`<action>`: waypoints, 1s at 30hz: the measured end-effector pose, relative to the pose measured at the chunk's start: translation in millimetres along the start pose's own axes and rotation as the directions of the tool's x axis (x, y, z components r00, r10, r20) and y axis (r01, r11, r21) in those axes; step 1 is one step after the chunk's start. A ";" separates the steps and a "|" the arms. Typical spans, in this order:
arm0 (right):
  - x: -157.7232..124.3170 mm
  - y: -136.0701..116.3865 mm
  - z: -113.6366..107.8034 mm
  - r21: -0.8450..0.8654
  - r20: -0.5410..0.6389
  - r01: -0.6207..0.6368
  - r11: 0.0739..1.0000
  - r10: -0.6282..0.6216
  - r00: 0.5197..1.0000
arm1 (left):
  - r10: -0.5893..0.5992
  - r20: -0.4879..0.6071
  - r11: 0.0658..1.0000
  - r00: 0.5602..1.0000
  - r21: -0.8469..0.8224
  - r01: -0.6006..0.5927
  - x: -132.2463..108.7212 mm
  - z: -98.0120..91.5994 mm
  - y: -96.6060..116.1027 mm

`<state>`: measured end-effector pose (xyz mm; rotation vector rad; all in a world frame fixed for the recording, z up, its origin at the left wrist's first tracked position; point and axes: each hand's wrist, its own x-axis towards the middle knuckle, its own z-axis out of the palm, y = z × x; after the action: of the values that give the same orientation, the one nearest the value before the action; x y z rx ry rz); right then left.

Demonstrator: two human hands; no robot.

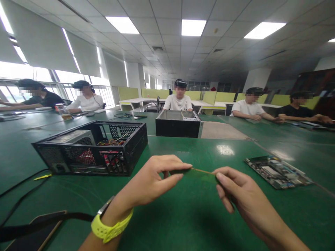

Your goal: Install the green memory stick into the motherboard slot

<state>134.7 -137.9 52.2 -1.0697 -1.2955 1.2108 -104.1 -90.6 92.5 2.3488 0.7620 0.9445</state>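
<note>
Both my hands hold a thin green memory stick (200, 173) edge-on above the green table (183, 216). My left hand (154, 179), with a yellow watch band on the wrist, pinches its left end between thumb and fingers. My right hand (235, 191) is closed on its right end. An open black computer case (91, 148) with cables and parts inside lies on the table just left of my hands. A bare motherboard (278, 170) lies flat to the right.
A second black case (178, 123) stands farther back in the middle. Black cables (23, 195) and a dark strap run across the table at lower left. Several people wearing headsets sit around the far side of the table.
</note>
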 end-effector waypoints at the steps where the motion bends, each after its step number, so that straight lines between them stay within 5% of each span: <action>1: 0.4 0.3 -1.0 -0.031 -0.028 0.038 0.999 -0.039 0.999 | -0.025 -0.026 1.000 0.999 0.013 0.025 0.1 1.3 -0.8; 10: -8.3 2.1 -4.7 -0.263 -0.136 0.254 0.931 -0.297 0.945 | 0.025 -0.094 0.996 0.995 0.083 -0.017 1.6 0.9 -5.1; 18: -15.6 -1.4 6.0 -0.343 -0.245 0.558 0.756 -0.645 0.724 | 0.221 -0.204 0.974 0.954 0.103 -0.203 -1.1 2.1 -3.8; 22: -18.8 1.5 2.6 -0.404 -0.242 0.596 0.694 -0.710 0.662 | 0.304 -0.201 0.952 0.931 0.101 -0.289 -0.6 1.0 -4.9; 30: -16.4 2.4 7.2 -0.412 -0.284 0.565 0.715 -0.690 0.666 | 0.250 -0.299 0.968 0.921 0.087 -0.234 -1.3 -0.1 -3.2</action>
<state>128.8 -154.5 48.3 -0.8854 -1.3527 0.2284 -106.0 -89.2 89.9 2.4073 0.6213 1.4403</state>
